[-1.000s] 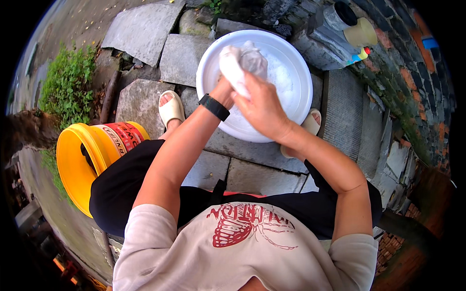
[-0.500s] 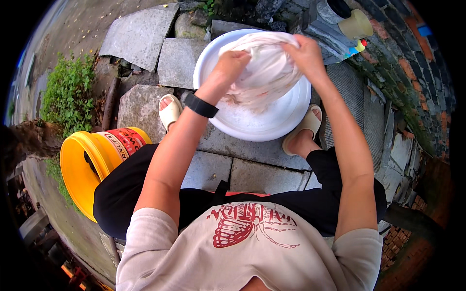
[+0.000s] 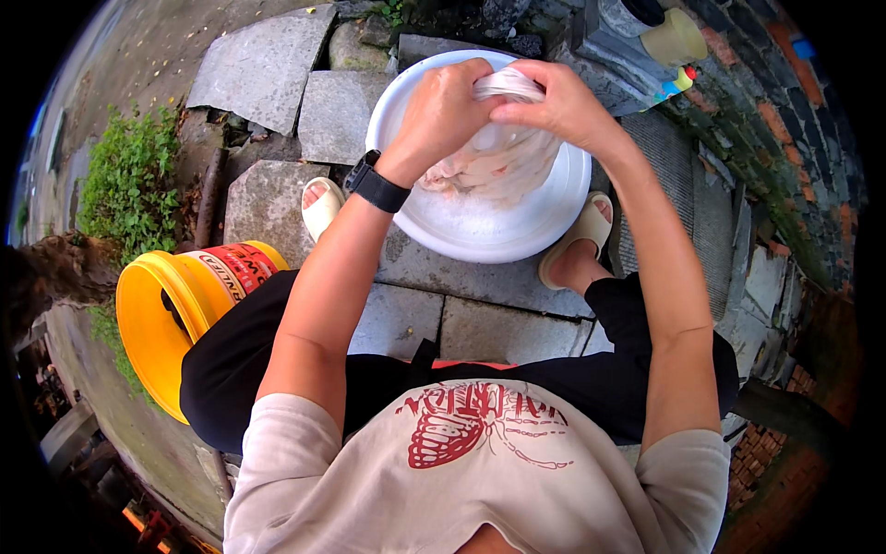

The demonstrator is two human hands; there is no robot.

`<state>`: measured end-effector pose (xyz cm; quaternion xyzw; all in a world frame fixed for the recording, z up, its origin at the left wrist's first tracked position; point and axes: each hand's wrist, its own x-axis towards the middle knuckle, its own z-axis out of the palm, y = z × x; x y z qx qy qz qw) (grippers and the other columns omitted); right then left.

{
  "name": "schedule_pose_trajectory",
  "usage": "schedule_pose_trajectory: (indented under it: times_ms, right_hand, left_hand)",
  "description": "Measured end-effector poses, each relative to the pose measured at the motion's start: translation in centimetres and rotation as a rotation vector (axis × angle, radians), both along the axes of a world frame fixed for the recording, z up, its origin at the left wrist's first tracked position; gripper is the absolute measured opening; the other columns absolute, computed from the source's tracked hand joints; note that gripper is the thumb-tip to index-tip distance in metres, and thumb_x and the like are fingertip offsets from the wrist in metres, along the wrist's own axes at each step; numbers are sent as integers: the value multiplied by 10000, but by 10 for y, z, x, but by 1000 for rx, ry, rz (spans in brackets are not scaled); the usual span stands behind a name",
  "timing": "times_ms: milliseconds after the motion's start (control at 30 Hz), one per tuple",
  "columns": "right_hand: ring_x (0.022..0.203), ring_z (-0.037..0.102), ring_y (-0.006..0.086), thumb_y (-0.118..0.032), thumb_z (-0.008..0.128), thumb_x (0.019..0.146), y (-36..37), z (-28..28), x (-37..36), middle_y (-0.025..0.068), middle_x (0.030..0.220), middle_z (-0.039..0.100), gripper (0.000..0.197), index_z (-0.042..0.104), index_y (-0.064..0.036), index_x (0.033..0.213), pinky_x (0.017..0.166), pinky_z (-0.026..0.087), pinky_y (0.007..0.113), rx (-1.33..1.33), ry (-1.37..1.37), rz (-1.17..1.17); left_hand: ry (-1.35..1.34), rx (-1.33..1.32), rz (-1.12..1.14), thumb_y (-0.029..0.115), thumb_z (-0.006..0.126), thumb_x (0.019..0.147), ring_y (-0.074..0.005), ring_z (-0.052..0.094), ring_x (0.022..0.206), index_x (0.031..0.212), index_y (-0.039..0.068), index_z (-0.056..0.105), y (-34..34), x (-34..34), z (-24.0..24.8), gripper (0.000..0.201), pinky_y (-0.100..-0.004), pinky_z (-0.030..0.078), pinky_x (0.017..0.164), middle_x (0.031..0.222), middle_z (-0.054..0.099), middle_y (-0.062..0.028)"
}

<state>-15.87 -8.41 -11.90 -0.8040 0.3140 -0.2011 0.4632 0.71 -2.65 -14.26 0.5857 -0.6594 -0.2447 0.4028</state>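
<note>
Over a round white basin [image 3: 489, 245] between my feet I hold up a wet, whitish piece of clothing [image 3: 498, 175] with pinkish marks; its exact kind does not show. The cloth is bunched at the top, between my two hands, and its lower folds hang into the basin. My left hand [image 3: 449, 106], with a black watch on the wrist, is closed around the left side of the bunch. From the other side my right hand [image 3: 558, 103] grips it, thumb toward me. Part of the cloth is hidden behind my hands.
A yellow bucket [image 3: 152, 323] lies tipped on its side by my left leg. Grey stone slabs [image 3: 503, 332] pave the ground. At the far right stand a beige tub [image 3: 674, 42] and a colourful bottle [image 3: 676, 85] beside a brick wall [image 3: 784, 138]. Green plants [image 3: 129, 175] grow on the left.
My hands have come together over the basin, gathering the spread cloth into a tight bunch between them. The rest of the cloth hangs lower. The bucket has not moved.
</note>
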Motion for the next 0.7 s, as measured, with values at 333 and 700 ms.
schedule_pose_trajectory:
  times_ms: [333, 700]
  right_hand:
    - [982, 555, 306, -88, 666, 693, 19, -61, 5, 131, 1092, 559, 512, 503, -76, 1179, 839, 442, 355, -338, 69, -411]
    - [893, 571, 180, -113, 562, 766, -29, -131, -73, 104, 941, 617, 295, 587, 26, 1025, 815, 430, 280, 614, -258, -578]
  left_hand:
    - [577, 57, 15, 65, 634, 733, -127, 603, 633, 824, 14, 612, 14, -3, 40, 106, -254, 473, 582, 733, 635, -68]
    - [737, 155, -37, 97, 601, 798, -106, 608, 684, 933, -9, 612, 22, 30, 81, 172, -224, 484, 630, 811, 645, -55]
